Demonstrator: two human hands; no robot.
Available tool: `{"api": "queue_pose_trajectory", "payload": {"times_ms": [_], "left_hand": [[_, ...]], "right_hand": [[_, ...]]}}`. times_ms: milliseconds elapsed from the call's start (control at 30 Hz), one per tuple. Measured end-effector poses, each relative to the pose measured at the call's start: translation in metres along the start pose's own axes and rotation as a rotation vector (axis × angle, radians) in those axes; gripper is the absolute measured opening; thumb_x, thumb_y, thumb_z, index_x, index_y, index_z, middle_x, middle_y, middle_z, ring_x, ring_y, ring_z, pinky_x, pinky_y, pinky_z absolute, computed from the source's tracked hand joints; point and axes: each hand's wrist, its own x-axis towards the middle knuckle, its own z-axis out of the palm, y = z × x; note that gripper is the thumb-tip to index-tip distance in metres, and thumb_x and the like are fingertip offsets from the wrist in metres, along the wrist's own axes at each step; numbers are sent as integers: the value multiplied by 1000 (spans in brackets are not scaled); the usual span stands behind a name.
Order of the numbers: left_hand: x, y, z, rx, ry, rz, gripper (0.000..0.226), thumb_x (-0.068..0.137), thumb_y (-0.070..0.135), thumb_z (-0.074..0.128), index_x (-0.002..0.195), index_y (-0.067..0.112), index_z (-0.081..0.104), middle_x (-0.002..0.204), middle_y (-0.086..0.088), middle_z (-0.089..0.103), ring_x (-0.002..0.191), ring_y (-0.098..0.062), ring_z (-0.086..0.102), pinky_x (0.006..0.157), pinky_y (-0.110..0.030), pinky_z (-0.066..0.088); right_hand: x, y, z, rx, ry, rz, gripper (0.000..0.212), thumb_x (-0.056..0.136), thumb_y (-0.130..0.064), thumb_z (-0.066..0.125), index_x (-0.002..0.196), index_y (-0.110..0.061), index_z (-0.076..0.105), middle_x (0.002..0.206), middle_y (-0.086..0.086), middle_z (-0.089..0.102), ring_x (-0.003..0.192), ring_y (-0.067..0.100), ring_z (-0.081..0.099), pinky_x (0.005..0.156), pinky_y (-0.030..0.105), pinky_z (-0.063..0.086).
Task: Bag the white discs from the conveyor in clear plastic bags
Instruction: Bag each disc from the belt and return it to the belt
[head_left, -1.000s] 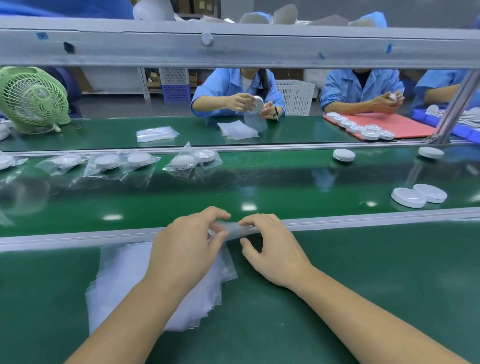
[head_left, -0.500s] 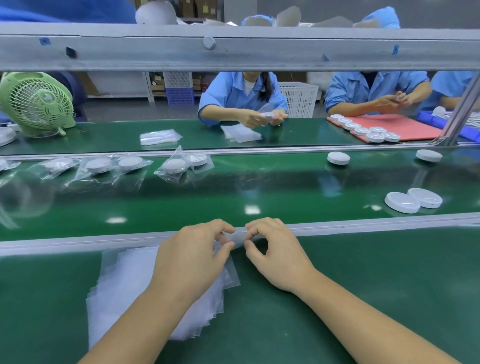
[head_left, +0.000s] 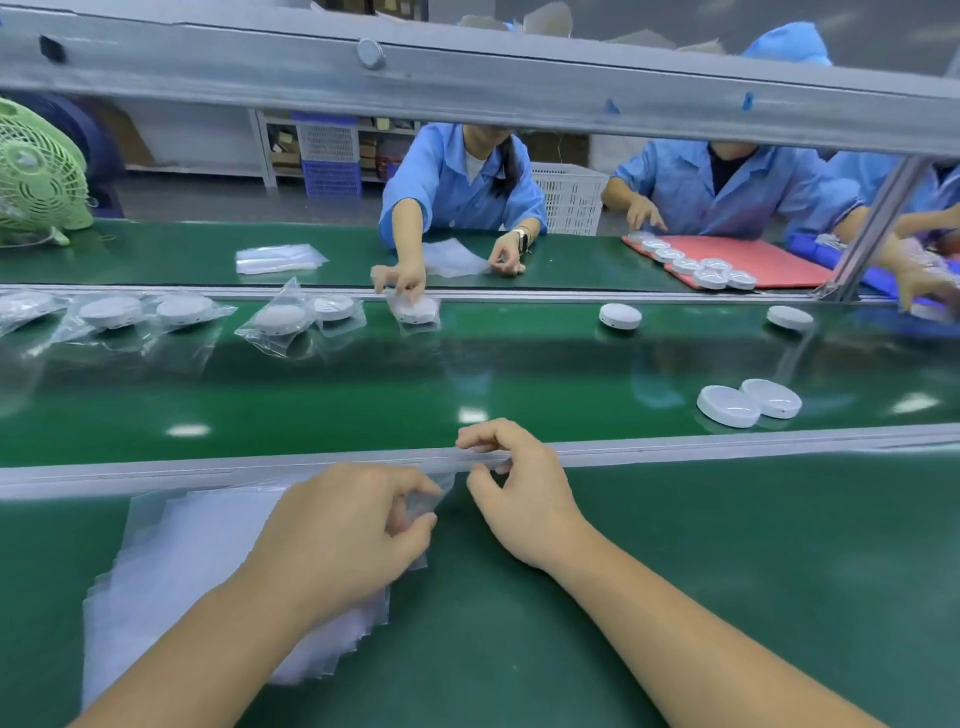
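A fanned stack of clear plastic bags (head_left: 197, 566) lies on the green table in front of me. My left hand (head_left: 348, 530) rests on the stack and pinches the corner of the top bag (head_left: 436, 491). My right hand (head_left: 519, 483) pinches the same bag's edge at the metal rail. Two bare white discs (head_left: 748, 402) lie side by side on the green conveyor (head_left: 467, 374) to the right. Two more bare discs, one (head_left: 620, 316) and another (head_left: 789, 317), sit farther back.
Several bagged discs (head_left: 283, 319) lie along the conveyor's far left. A worker opposite sets a bagged disc (head_left: 415, 309) on the belt; others handle discs on a red mat (head_left: 769, 262). A green fan (head_left: 36, 171) stands far left. A metal beam (head_left: 467, 78) crosses overhead.
The discs on the belt have drifted left. The worker opposite has reached out and put a bagged disc on the conveyor. My hands stay on the top bag, with my right hand lifted slightly.
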Motion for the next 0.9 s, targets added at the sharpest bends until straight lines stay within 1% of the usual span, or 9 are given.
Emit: {"api": "queue_pose_trajectory", "payload": {"times_ms": [100, 200, 300, 367, 467, 600, 700, 800, 900], "left_hand": [[-7, 13, 5, -156, -139, 29, 49, 74, 90, 35, 99, 57, 62, 78, 37, 65, 78, 12, 60, 67, -20, 48], [-11, 17, 14, -155, -81, 46, 77, 81, 88, 6, 98, 39, 63, 84, 25, 68, 81, 5, 60, 73, -24, 50], [-11, 17, 19, -76, -37, 88, 56, 88, 79, 17, 103, 49, 62, 90, 25, 60, 85, 5, 54, 72, -18, 46], [-12, 19, 21, -36, -52, 119, 33, 90, 74, 37, 109, 61, 60, 92, 26, 55, 80, 8, 51, 67, -15, 42], [-11, 18, 22, -11, -79, 140, 27, 89, 71, 44, 108, 63, 61, 93, 25, 51, 78, 9, 48, 61, -13, 34], [-10, 16, 23, -81, -53, 131, 20, 85, 63, 49, 93, 57, 67, 103, 32, 51, 87, 15, 48, 59, -10, 31], [-10, 16, 22, -185, 31, 89, 17, 80, 60, 53, 83, 52, 68, 104, 34, 55, 86, 11, 54, 58, -9, 32], [-6, 13, 20, -283, 131, 30, 16, 79, 63, 54, 82, 56, 68, 102, 35, 58, 87, 7, 58, 59, -15, 41], [-3, 7, 22, -360, 179, -42, 12, 80, 63, 57, 83, 58, 68, 99, 37, 61, 88, 6, 61, 67, -27, 53]], "right_hand": [[4, 3, -16, 100, 91, 105, 23, 81, -25, 55, 96, -40, 65, 101, -26, 67, 103, -3, 63, 81, 11, 45], [17, 26, -58, -307, 154, 102, 22, 87, -28, 62, 103, -43, 62, 112, -24, 66, 113, 2, 57, 95, 30, 46], [43, 55, -120, -804, 245, 225, 42, 86, -41, 60, 128, -40, 60, 141, -6, 57, 136, 21, 45, 107, 46, 39], [61, 74, -161, -916, 200, 481, 63, 86, -52, 54, 147, -40, 43, 157, 2, 41, 146, 28, 33, 112, 52, 34], [71, 102, -204, -949, 22, 773, 77, 90, -66, 47, 158, -39, 24, 166, 3, 26, 148, 38, 30, 116, 52, 33], [78, 124, -218, -1106, 2, 611, 64, 94, -65, 52, 145, -26, 48, 143, 8, 52, 130, 35, 47, 104, 45, 43], [84, 111, -204, -1187, -19, 488, 44, 103, -42, 45, 135, -13, 52, 126, 14, 59, 113, 35, 55, 91, 43, 46], [82, 83, -184, -974, -12, 378, 39, 97, -23, 53, 134, -12, 53, 112, 14, 67, 90, 32, 57, 75, 36, 42], [63, 45, -151, -682, -161, -8, 42, 87, -11, 68, 126, -27, 66, 118, -1, 60, 98, 19, 60, 89, 29, 44]]}}
